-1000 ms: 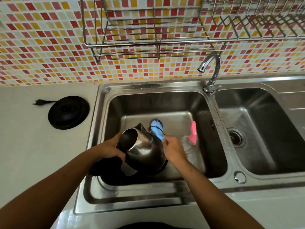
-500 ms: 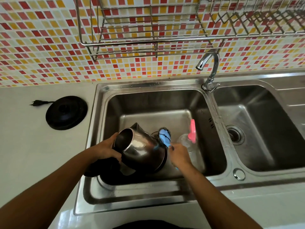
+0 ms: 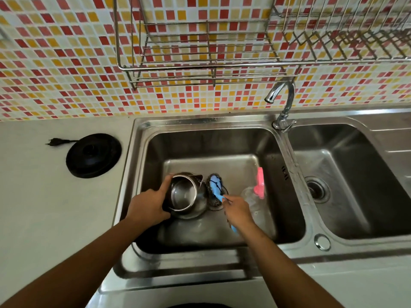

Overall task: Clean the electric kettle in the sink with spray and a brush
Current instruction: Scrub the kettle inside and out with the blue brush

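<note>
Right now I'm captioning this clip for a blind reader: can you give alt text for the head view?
In the left sink basin, a left hand steadies a steel kettle while the right hand holds a blue brush beside it. A pink-topped spray bottle lies to the right; the black kettle base sits on the counter.

Left hand (image 3: 148,210) clasping; right hand (image 3: 238,211) fisted.

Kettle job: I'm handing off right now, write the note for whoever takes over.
Left hand: grips the kettle, mouth up, in the left basin.
Right hand: holds the blue brush, head beside the kettle over the drain, not on the steel.
Spray bottle: lying in the same basin, right of the brush.
Kettle base: on the counter.
Done: cannot tell how much is scrubbed.
Left: probably scrub on, then rinse; tap shows no water.
</note>
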